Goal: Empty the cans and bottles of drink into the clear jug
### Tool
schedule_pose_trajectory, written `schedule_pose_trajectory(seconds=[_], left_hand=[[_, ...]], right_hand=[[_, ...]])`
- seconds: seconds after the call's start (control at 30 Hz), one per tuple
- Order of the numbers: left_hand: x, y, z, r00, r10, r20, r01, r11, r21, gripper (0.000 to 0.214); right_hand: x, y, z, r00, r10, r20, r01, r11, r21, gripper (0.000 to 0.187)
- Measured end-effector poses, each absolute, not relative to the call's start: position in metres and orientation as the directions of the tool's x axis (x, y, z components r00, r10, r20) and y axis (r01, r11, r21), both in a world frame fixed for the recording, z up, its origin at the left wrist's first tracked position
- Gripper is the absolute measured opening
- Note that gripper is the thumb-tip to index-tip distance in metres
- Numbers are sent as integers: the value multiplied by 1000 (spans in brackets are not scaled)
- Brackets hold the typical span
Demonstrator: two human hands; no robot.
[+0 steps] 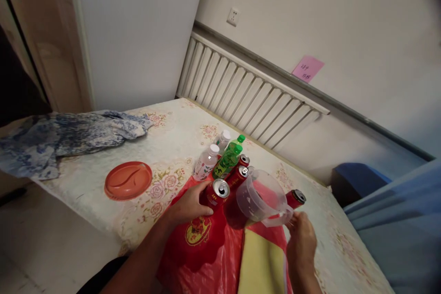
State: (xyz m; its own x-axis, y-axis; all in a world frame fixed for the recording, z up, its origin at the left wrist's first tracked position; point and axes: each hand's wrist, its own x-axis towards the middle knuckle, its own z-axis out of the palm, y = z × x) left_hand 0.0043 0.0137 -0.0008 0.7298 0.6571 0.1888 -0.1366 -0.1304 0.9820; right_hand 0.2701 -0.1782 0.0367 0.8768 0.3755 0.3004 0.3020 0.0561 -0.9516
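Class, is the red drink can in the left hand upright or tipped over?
Upright: the left hand grips the red drink can, its silver lid facing up.

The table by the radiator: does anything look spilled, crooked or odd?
No spill shows. The blue-and-white cloth looks untidy: crumpled on the left of the table, seemingly hanging over its edge. The jug at the right hand shows no clear damage.

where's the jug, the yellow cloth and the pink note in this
jug (248, 202): head view, on its clear side wall
yellow cloth (262, 264): head view, on its middle
pink note (308, 68): head view, on its middle
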Motion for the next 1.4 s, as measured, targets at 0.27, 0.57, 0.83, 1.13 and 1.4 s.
schedule_pose_trajectory(seconds=[0.27, 0.57, 0.83, 1.13, 1.4], left_hand=[[7, 12, -3, 777, 602, 184, -188, -57, 980, 80], [6, 0, 1, 829, 524, 195, -157, -116, 981, 79], [18, -34, 0, 833, 527, 167, -75, -191, 979, 72], [66, -104, -6, 826, 556, 94, -26, -128, 991, 73], [117, -149, -5, 868, 487, 102, -63, -97, 993, 81]], right_hand=[[189, -204, 29, 702, 612, 364, 577, -188, -795, 22], [140, -149, 14, 599, 770, 220, 437, -84, -896, 70], [138, -164, 16, 650, 737, 187, 392, -114, -913, 70], [163, -221, 27, 704, 690, 170, 363, -144, -921, 63], [212, -263, 10, 783, 593, 187, 344, -163, -925, 60]])
